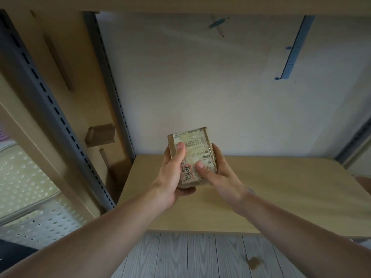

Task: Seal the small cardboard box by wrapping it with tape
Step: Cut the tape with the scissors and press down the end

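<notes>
A small cardboard box [195, 151] with a printed shipping label and a red stamp on its upper face is held in the air above the wooden shelf [281, 193]. My left hand [172, 175] grips its left side and underside, thumb lying on the label. My right hand [218, 173] holds its right side, thumb pressed on the lower part of the label. The box surface looks glossy, as if covered with clear tape. No tape roll is in view.
A grey slotted metal upright [112, 83] and cardboard pieces [100, 135] stand to the left. A perforated white plastic bin [26, 187] is at far left. A white wall [220, 87] backs the shelf. Grey plank floor [200, 257] lies below, with a brown scrap [254, 262].
</notes>
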`<control>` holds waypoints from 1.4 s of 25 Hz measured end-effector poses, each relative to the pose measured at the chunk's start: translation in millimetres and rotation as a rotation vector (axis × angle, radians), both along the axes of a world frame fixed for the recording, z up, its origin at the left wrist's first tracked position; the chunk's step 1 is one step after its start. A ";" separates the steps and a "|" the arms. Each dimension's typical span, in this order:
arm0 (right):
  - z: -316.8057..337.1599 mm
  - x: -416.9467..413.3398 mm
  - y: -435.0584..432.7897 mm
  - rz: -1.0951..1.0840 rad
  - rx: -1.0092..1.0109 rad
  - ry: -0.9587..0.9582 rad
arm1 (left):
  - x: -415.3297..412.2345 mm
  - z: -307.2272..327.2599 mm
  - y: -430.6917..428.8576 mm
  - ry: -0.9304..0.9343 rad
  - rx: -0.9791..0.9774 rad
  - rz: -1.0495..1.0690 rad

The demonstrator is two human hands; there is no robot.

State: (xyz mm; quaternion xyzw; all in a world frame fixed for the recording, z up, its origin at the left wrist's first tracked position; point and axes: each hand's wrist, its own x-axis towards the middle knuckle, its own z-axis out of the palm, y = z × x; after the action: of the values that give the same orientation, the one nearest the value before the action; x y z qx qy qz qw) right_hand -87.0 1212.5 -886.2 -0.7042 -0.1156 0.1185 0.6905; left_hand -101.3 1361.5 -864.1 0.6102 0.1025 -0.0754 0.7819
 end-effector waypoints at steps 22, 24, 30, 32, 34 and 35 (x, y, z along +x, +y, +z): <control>-24.4 14.7 -24.3 0.090 -0.514 -0.147 | 18.6 -43.7 24.0 -0.218 0.462 -0.458; -26.2 11.3 -23.8 0.002 -0.682 -0.188 | 17.8 -43.0 18.3 -0.219 0.540 -0.445; -10.7 16.6 -34.2 0.084 -1.045 -0.279 | 18.9 -43.4 9.3 -0.273 0.711 -0.422; -5.0 15.3 -36.1 0.124 -1.108 -0.279 | 22.5 -48.4 12.0 -0.288 0.727 -0.411; -4.8 12.8 -38.9 0.118 -1.137 -0.302 | 28.2 -52.1 13.7 -0.317 0.762 -0.421; -6.4 11.8 -39.7 0.109 -1.149 -0.313 | 30.2 -53.0 15.4 -0.330 0.798 -0.420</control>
State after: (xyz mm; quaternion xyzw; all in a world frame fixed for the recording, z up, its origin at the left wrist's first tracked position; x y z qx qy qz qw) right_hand -75.1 1172.9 -892.6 -0.9670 -0.1692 0.0922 0.1666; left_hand -71.1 1376.9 -917.1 0.8740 -0.1277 -0.0888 0.4604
